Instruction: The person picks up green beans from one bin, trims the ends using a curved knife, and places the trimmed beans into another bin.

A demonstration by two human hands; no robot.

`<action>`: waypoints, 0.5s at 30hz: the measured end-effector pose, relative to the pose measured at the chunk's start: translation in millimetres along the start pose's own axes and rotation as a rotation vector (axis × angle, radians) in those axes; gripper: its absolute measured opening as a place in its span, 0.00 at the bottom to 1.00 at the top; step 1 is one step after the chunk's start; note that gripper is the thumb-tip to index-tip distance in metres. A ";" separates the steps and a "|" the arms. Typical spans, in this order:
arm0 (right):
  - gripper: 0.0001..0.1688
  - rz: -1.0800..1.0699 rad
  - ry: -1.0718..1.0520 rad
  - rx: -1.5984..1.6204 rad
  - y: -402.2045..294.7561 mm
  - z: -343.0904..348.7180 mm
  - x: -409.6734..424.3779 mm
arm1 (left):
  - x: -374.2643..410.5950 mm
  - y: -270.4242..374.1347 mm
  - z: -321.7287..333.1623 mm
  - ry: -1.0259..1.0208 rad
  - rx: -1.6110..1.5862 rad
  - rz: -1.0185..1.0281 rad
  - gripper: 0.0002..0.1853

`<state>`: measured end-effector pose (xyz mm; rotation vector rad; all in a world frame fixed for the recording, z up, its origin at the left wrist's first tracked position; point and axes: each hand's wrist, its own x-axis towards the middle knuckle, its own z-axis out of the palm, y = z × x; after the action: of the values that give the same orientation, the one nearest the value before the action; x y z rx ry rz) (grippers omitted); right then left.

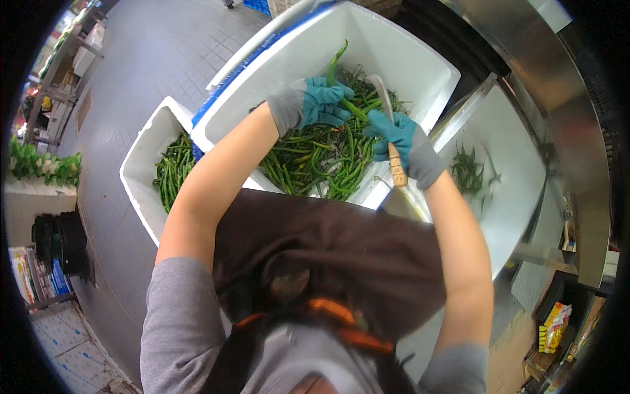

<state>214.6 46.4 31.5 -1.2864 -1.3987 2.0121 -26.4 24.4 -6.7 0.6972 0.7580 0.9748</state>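
In my gloved left hand (317, 103) is a long green chili pepper (336, 61), its curved tip pointing up and away from me. My gloved right hand (396, 135) grips a small sickle-like knife (396, 170) by its wooden handle; the curved metal blade points away from me. The fingertips of that hand are at the pepper's lower end. Both hands are above a large white foam box (266, 74). Many green chili peppers (305, 157) lie loose inside it, with darker, thinner ones toward the far side.
To the left, a smaller white foam box (142, 162) holds more green peppers (174, 172). Another white box (517, 147) on the right contains a few small peppers (467, 170). A stainless steel counter edge (590, 162) curves along the far right. Grey tiled floor (147, 64) extends left.
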 end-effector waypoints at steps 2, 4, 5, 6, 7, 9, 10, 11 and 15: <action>0.14 -0.075 -0.120 0.069 -1.7 8.3 -6.7 | -18.5 2.9 11.0 0.026 -0.008 0.072 0.19; 0.10 -0.122 -0.123 0.073 -4.2 11.6 -9.9 | -35.2 3.0 20.0 0.051 -0.002 0.126 0.20; 0.09 -0.135 -0.112 0.082 -7.5 12.9 -12.2 | -42.9 4.2 25.2 0.076 0.002 0.134 0.20; 0.08 -0.146 -0.101 0.090 -9.4 13.5 -14.7 | -49.8 4.1 31.1 0.101 0.004 0.142 0.20; 0.07 -0.178 -0.134 0.093 -9.7 13.1 -16.3 | -56.5 4.4 37.8 0.126 0.005 0.149 0.20; 0.06 -0.239 -0.197 0.098 -8.5 10.7 -17.1 | -66.5 6.7 45.1 0.234 -0.020 0.242 0.18; 0.06 -0.260 -0.245 0.117 -9.8 10.5 -17.4 | -68.3 7.6 42.8 0.272 -0.033 0.297 0.17; 0.07 -0.271 -0.222 0.093 -11.0 10.4 -19.9 | -71.0 9.8 41.9 0.310 -0.046 0.353 0.16; 0.08 -0.290 -0.190 0.048 -11.7 4.4 -27.0 | -93.5 22.9 46.3 0.460 -0.008 0.497 0.14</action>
<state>222.6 29.8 54.8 -0.8342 -1.5124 1.9918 -32.5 -59.0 59.8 0.6751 1.0018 1.6256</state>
